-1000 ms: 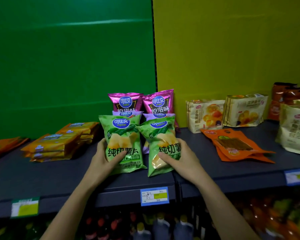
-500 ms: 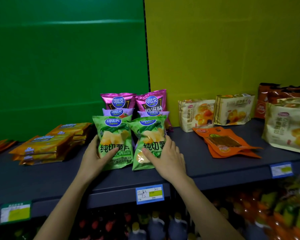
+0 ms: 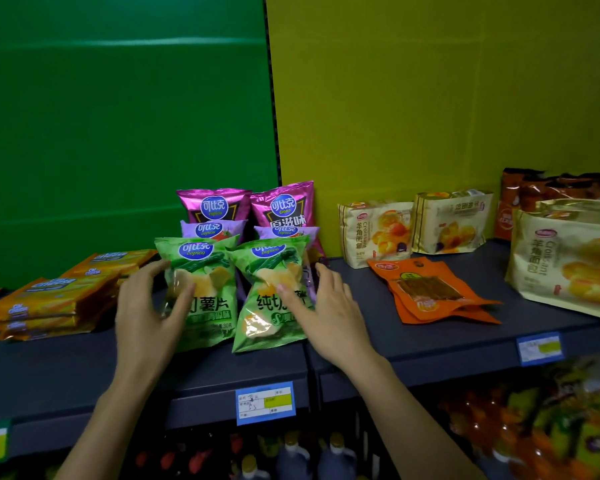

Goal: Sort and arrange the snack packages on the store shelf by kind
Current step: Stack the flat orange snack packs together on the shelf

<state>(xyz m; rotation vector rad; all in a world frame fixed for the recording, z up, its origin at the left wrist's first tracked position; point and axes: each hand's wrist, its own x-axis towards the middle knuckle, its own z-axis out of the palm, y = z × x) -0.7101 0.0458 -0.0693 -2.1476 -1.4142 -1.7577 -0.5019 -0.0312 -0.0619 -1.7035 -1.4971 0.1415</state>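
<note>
Two green chip bags stand side by side at the shelf's front, the left one and the right one. Behind them are two purple bags and two magenta bags of the same brand, in rows. My left hand grips the left green bag, with the thumb across its front and the fingers round its left edge. My right hand holds the right green bag the same way, from its right side.
Flat orange-yellow packs are stacked at the left. To the right are cream croissant bags, orange pouches, a large croissant bag and brown bags. The dark shelf carries a price tag, and bottles stand below.
Both hands have slid up from the lower corners of the green bags to their middle sides. The bags now stand closer to the purple ones.
</note>
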